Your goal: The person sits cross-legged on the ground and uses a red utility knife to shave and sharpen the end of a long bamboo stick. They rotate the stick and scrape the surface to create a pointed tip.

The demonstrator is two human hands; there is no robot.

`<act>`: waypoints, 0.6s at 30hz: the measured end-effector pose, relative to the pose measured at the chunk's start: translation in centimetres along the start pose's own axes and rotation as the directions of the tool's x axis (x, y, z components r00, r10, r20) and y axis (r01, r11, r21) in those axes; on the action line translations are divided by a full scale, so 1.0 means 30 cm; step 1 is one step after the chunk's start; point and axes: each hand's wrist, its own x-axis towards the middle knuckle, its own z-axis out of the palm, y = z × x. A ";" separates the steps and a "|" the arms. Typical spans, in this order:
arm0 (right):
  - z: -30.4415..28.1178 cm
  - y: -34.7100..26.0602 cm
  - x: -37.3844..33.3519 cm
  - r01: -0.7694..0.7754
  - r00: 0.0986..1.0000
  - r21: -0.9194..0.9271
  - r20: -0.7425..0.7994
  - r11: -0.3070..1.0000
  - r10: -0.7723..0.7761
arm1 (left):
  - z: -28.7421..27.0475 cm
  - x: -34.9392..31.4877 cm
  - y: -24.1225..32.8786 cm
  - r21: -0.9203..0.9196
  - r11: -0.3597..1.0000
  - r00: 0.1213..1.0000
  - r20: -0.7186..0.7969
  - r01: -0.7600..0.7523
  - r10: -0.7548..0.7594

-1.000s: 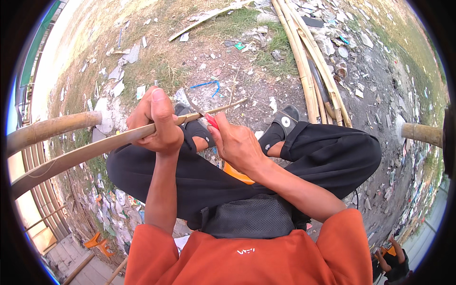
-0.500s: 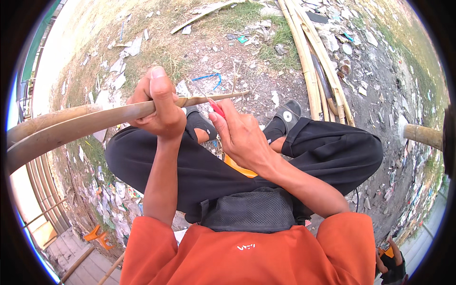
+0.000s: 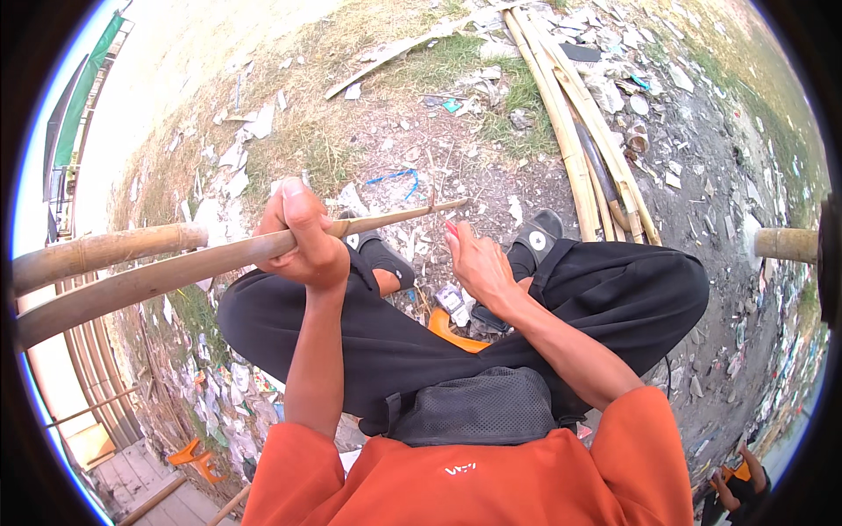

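Observation:
My left hand (image 3: 307, 241) is closed round a long split bamboo strip (image 3: 158, 280), thumb up along its top side. The strip comes in from the left edge and narrows to a thin, whittled tip at the middle of the view. Just below and right of that tip, my right hand (image 3: 482, 270) is closed on a small red-handled knife (image 3: 451, 228). Only the front of the red handle shows; the blade is hard to make out. The knife looks slightly apart from the strip.
A round bamboo pole (image 3: 110, 254) lies behind the strip at left. Several bamboo poles (image 3: 570, 145) lie on the littered ground ahead, and another pole end (image 3: 783, 245) juts in at right. An orange curved object (image 3: 447, 331) lies between my legs. Another person (image 3: 741, 484) is at lower right.
My right hand has moved right with the knife, off the bamboo strip and past its tip. The left hand keeps its grip on the strip. The whole view has shifted slightly.

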 end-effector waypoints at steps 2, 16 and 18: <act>-0.058 -0.067 0.003 0.037 0.999 0.064 -0.005 0.997 -0.036 | 0.017 0.010 0.005 0.004 1.000 1.000 -0.004 0.007 -0.007; -0.184 -0.288 -0.076 0.170 0.981 0.339 0.026 0.925 -0.190 | 0.019 0.020 -0.010 -0.255 0.966 0.994 0.087 -0.048 0.072; -0.214 -0.302 -0.075 0.140 0.981 0.344 0.077 0.928 -0.177 | 0.010 0.021 -0.017 -0.262 0.964 0.990 0.113 -0.057 0.089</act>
